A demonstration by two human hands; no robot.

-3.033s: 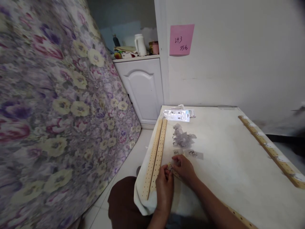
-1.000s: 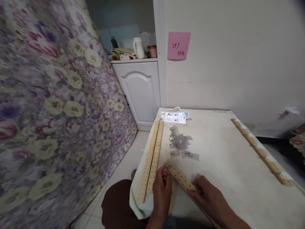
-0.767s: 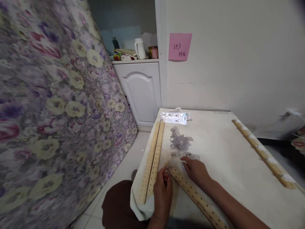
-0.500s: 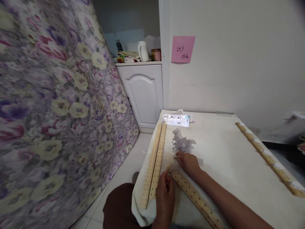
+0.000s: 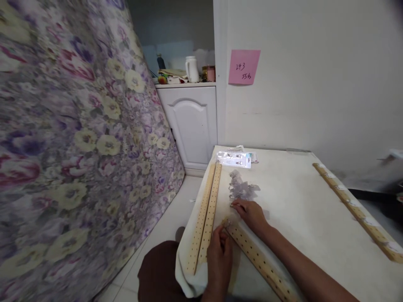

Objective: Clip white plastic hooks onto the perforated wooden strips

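My left hand (image 5: 219, 253) is closed, its fingertips at the upper end of a perforated wooden strip (image 5: 252, 251) that slants down to the right. A small shiny piece (image 5: 227, 223) sits at that end, close to the fingertips; its shape is too small to make out. My right hand (image 5: 250, 213) pinches a small metal hook (image 5: 233, 205), just above the strip's end. Beyond it lies a loose heap of clear hooks (image 5: 243, 189) with see-through backings. Two more perforated wooden strips (image 5: 209, 209) lie side by side left of my hands.
A clear hook package (image 5: 233, 160) lies at the table's far edge. On the right, another wooden strip (image 5: 354, 205) carries several whitish pieces along it. The white table cover (image 5: 296, 218) drapes over the left edge. A floral curtain (image 5: 88, 167) hangs at the left; a white cabinet (image 5: 192, 126) stands behind.
The whole view has shifted slightly. Both hands stay nearly in place, with the small hook in my right fingers now showing a little more clearly.
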